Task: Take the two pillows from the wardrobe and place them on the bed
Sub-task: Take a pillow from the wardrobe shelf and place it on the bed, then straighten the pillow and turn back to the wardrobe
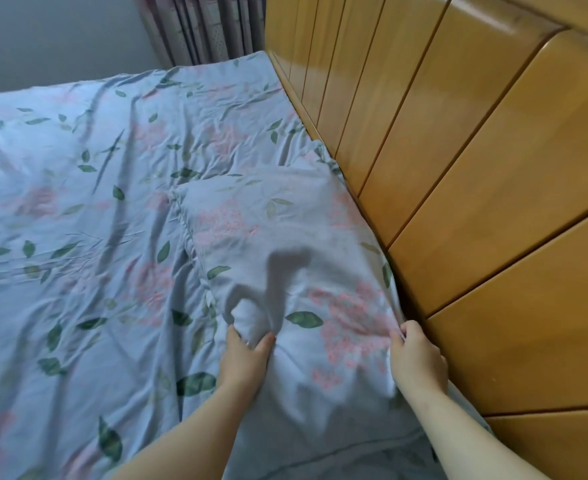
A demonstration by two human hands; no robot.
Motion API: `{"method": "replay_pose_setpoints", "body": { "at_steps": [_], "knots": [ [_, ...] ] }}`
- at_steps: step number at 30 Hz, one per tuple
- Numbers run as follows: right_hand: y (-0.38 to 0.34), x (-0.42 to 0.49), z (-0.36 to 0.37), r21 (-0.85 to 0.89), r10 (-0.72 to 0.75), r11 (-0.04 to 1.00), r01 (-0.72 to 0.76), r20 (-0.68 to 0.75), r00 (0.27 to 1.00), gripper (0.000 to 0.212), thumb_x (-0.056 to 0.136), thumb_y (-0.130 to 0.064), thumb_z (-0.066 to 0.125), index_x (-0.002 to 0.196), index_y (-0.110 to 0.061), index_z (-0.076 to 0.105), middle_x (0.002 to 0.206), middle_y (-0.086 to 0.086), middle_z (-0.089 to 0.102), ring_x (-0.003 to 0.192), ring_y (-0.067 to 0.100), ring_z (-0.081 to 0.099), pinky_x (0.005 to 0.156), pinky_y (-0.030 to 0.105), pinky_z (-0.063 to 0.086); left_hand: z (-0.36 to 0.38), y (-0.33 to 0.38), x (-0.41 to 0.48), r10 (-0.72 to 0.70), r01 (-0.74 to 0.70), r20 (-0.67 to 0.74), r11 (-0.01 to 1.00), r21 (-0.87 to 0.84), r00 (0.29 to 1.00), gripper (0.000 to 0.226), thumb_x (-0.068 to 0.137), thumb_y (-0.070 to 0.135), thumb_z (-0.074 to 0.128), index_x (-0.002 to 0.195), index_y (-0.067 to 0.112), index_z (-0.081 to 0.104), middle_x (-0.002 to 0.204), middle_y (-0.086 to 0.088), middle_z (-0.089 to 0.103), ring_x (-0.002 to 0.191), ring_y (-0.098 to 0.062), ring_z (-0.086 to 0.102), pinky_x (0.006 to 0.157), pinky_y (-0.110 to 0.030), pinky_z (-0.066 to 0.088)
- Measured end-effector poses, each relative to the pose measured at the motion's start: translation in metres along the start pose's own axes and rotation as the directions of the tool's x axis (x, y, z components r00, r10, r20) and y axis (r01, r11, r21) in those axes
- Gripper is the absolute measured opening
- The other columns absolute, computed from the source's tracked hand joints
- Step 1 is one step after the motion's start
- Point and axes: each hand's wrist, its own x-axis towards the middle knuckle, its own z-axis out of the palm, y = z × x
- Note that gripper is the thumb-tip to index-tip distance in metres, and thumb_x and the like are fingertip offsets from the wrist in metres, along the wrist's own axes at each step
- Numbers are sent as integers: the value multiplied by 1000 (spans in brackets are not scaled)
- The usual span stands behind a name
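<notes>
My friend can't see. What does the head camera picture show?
The left hand and right hand pinch the near end of a soft pale-blue pillow printed with pink flowers and green leaves. It lies on the matching flowered bed sheet, beside glossy yellow wooden panels.

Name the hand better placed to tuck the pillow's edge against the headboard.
Likely the right. The right hand grips the pillow edge beside the headboard; the left hand bunches its fabric on the side away from it.
</notes>
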Motion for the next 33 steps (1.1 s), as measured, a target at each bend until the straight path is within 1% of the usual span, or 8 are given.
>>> {"method": "replay_pose_setpoints", "body": {
  "at_steps": [4,8,11,14,17,19,24,33],
  "knots": [
    [2,-29,-11,-21,-11,1000,10,-14,1000,20,98,-22,35,103,-13,52,104,12,66,93,33,58,79,35,43,-21,0,-19,-32,30,30,997,70,999,79,79,44,63,143,16,26,141,-12,46,123,-35,48,104,-42,40],
    [17,-57,-10,-153,98,984,-87,62,993,23,95,-17,36,109,-20,53,118,4,60,104,26,55,91,36,40,-22,-18,-48,-143,85,248,969,232,958,77,79,37,62,142,10,27,139,-12,42,121,-33,47,102,-36,41],
    [23,-78,-6,-150,204,973,-177,189,960,30,93,-19,37,121,-21,49,126,6,52,110,30,53,93,40,44,-16,-22,-73,-157,73,328,964,254,932,58,88,32,53,137,9,33,129,-12,46,103,-26,49,80,-28,41],
    [19,-102,-1,-96,210,977,-190,282,936,23,92,-23,40,113,-23,50,129,5,47,108,29,53,96,42,44,-15,-18,-93,-109,12,340,961,276,934,49,92,28,47,136,10,36,118,-11,51,80,-17,51,59,-23,41],
    [13,-128,-2,16,200,976,-216,315,928,8,91,-23,42,98,-24,45,127,4,45,107,28,52,98,43,43,-27,-10,-117,-56,-19,317,973,231,947,9,91,26,47,85,21,52,85,-6,50,64,-16,40,59,-25,35],
    [8,-145,-10,65,212,968,-242,301,930,6,90,-23,42,96,-23,45,122,4,46,104,27,53,91,38,46,-33,-6,-129,-46,-11,322,985,173,946,24,91,24,48,68,24,42,72,-3,44,64,-18,40,60,-28,33],
    [-5,-188,-31,200,287,923,-328,211,934,6,89,-20,46,89,-17,51,110,6,55,92,27,55,82,36,49,-53,17,-172,17,-14,467,1000,-9,884,13,94,25,45,99,15,51,89,-4,52,85,-22,53,62,-27,38],
    [-19,-303,-100,680,404,684,-265,-50,914,12,89,-16,45,90,-15,56,80,-1,56,73,18,51,64,28,42,-86,40,-262,264,-286,647,955,-74,716,16,95,22,45,106,15,55,89,-4,58,85,-20,56,64,-26,41]
  ]
}}
